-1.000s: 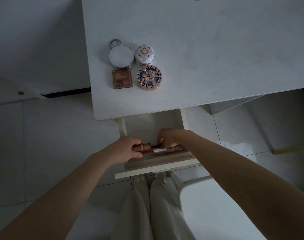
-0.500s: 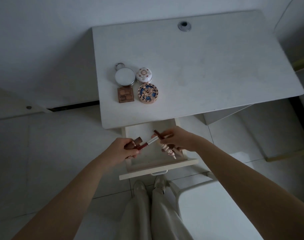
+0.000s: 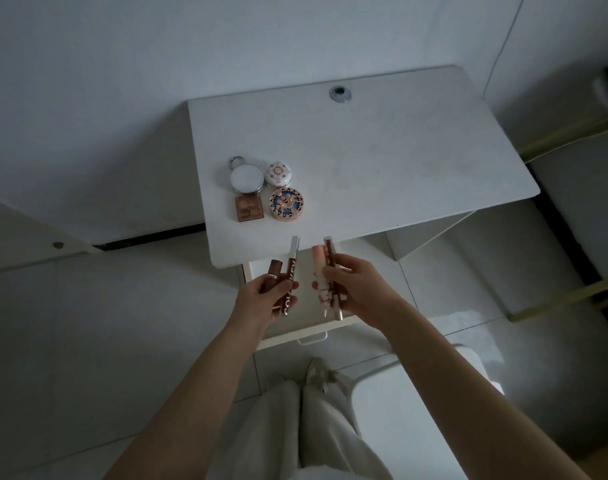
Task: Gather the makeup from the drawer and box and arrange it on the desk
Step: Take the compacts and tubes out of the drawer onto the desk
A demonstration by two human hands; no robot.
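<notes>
My left hand (image 3: 264, 299) grips two lip products: a short brown tube (image 3: 273, 271) and a long red one with a silver cap (image 3: 292, 261). My right hand (image 3: 356, 289) holds two more, a pale peach tube (image 3: 318, 263) and a dark red patterned one (image 3: 329, 258). Both hands hover over the open white drawer (image 3: 309, 332) at the white desk's (image 3: 382, 161) front edge. On the desk's left stand a white round compact (image 3: 247, 178), a small patterned round compact (image 3: 278, 174), a brown square palette (image 3: 249, 208) and a blue-gold round compact (image 3: 287, 204).
A cable grommet (image 3: 340, 94) sits at the desk's far edge. A white chair (image 3: 417, 410) stands at my right by my legs. The wall is behind the desk, and another furniture piece (image 3: 579, 140) stands to its right.
Both hands have lifted out of the drawer with the lip products and turned them upright, rising toward the desk's front edge. The camera has pulled back, showing the whole desk.
</notes>
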